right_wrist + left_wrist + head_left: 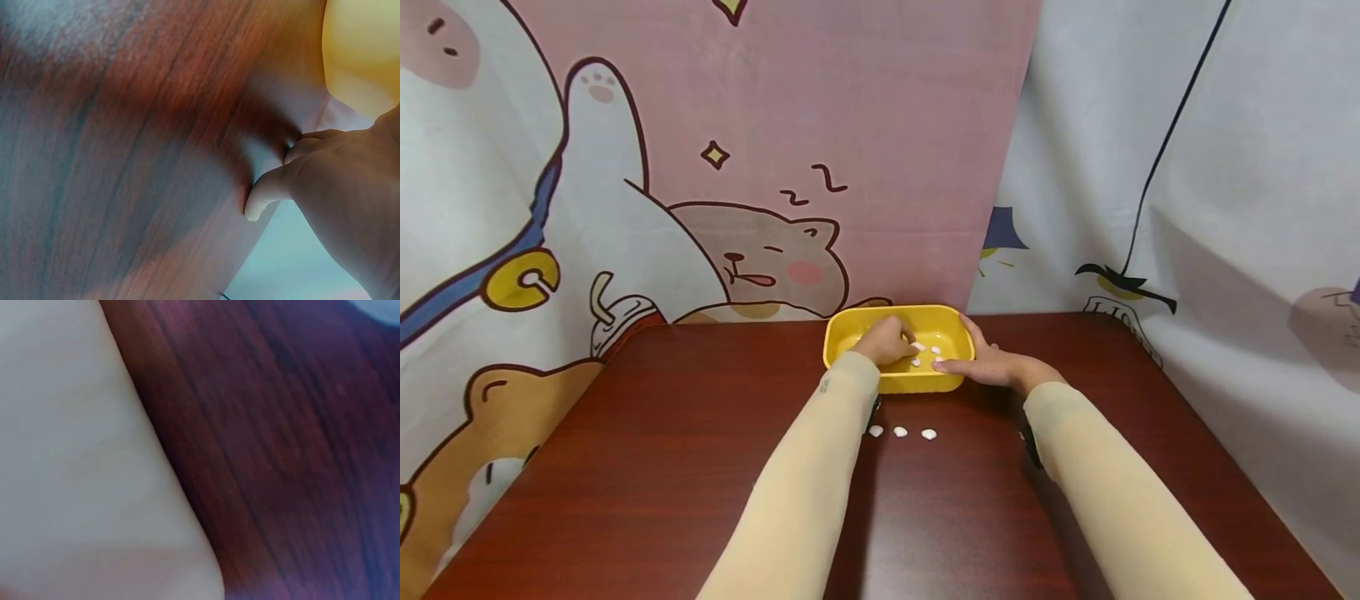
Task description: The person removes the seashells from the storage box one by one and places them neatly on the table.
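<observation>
A yellow plastic basin (917, 383) stands at the back of the table with several small white seashells (936, 350) on its floor. My left hand (883, 340) reaches down into it, thumb and index finger curled together at a white seashell (918, 346). My right hand (996, 367) grips the basin's right end, its thumb over the rim and inside, the other fingers along the outer wall. The right wrist view shows this hand (344, 169) beside the yellow wall, with fingertips low by the tabletop. Only sleeve and table show in the left wrist view.
In front of the basin, a short row of white seashells (900, 432) lies on the dark red wooden table (700, 433), partly hidden by the left sleeve. A cartoon-printed curtain (880, 125) hangs right behind the basin and along the sides.
</observation>
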`<state>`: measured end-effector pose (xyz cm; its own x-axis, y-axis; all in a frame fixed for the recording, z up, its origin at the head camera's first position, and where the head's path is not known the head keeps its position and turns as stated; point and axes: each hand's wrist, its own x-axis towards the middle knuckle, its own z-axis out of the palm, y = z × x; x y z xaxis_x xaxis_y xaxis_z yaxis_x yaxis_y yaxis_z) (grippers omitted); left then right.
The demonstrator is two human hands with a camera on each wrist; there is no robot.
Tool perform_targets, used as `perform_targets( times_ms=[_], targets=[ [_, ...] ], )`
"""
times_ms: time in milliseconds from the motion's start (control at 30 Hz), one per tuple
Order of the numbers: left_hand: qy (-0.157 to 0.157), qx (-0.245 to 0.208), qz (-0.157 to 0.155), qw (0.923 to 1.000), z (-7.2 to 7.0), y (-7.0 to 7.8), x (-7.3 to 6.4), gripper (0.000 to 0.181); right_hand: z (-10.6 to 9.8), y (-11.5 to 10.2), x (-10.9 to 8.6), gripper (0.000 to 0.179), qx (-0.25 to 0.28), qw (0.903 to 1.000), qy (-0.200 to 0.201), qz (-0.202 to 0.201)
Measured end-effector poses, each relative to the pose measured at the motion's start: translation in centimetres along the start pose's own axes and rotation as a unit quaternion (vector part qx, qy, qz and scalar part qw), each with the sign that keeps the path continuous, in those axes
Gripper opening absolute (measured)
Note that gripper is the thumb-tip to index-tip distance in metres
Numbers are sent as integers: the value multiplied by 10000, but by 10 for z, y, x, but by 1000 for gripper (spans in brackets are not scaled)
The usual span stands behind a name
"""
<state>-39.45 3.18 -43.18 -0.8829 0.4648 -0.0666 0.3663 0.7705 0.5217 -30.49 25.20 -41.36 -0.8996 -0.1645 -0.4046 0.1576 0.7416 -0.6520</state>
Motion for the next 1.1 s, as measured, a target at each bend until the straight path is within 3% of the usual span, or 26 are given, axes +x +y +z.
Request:
perform_targets(
  times_ms=[200, 367, 667, 900, 1100],
  targets=[
    [54, -349, 27, 9994, -6, 0, 0, 28, -1, 0, 0, 127, 36, 10000, -33, -11],
    [-37, -380, 136, 9992, -18, 9, -5, 26, -1, 0, -2, 128, 5, 10000, -83, -30],
    [28, -447, 669, 9968, -50, 28, -18, 26, -3, -2, -2, 129, -134, 9997, -207, 4],
    [-4, -453, 892, 9950, -66, 33, -35, 25, -4, 0, -2, 127, -101, 9998, -181, -36],
    [-344, -338, 1345, 9897, -71, 41, -68, 23, -2, -1, -1, 128, -211, 9996, -155, -48]
  ],
)
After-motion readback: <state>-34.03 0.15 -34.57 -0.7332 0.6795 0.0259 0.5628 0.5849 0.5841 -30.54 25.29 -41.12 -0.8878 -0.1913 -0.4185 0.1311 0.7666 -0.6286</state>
